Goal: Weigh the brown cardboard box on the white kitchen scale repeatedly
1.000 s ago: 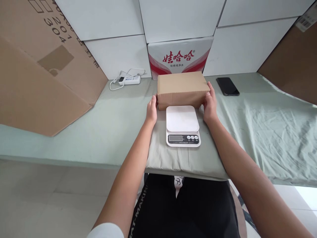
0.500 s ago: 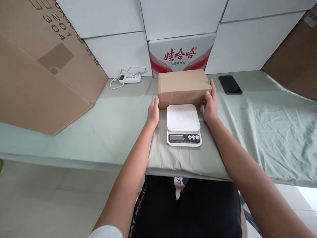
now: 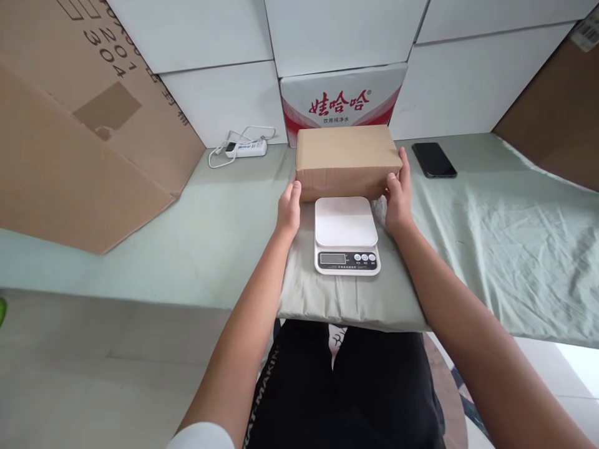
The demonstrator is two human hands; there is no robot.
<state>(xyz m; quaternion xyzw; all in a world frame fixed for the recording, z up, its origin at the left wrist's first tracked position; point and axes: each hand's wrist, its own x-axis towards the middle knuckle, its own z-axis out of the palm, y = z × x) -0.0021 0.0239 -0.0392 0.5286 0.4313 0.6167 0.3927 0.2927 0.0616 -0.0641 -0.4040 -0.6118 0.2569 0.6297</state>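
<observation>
A closed brown cardboard box [image 3: 349, 149] is gripped between my two hands, just behind the scale. My left hand [image 3: 289, 207] presses on its left end, thumb upright at the front corner. At the opposite end, my right hand [image 3: 397, 194] holds the right side with its thumb on the front face and fingers round the back. The white digital kitchen scale [image 3: 346, 222] lies between my wrists, its platform bare and its small display showing no readable digits. The box's underside is hidden, and its lower front edge lines up with the scale's back edge.
A black phone [image 3: 434, 160] lies to the right. On the left are a white power strip [image 3: 246, 148] with a cable and a large brown carton [image 3: 93, 143]. A printed white carton [image 3: 344, 100] stands behind the box, against white panels. Green cloth [image 3: 224, 249] covers the table.
The cardboard box has risen slightly and tips a little, showing more of its top, with both hands still on its ends. The scale has stayed in place.
</observation>
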